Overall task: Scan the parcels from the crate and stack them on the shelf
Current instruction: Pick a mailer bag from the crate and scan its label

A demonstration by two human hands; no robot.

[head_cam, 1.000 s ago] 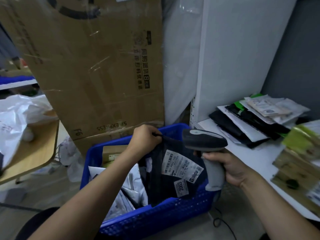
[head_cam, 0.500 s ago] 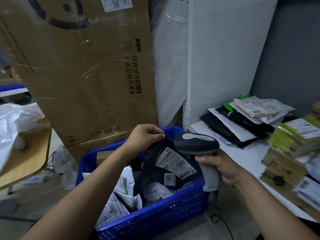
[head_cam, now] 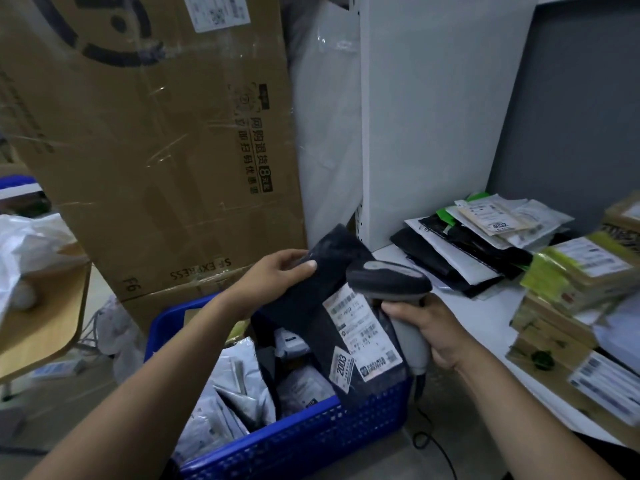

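The left hand (head_cam: 277, 275) grips the upper end of a dark parcel (head_cam: 304, 306), holding it tilted over the blue crate (head_cam: 311, 438) with its white label (head_cam: 360, 327) facing up. The right hand (head_cam: 426, 327) holds a grey scanner (head_cam: 388, 280) by the handle, its head just above the label. On the white shelf (head_cam: 485, 323) alongside, flat parcels (head_cam: 485, 237) lie piled.
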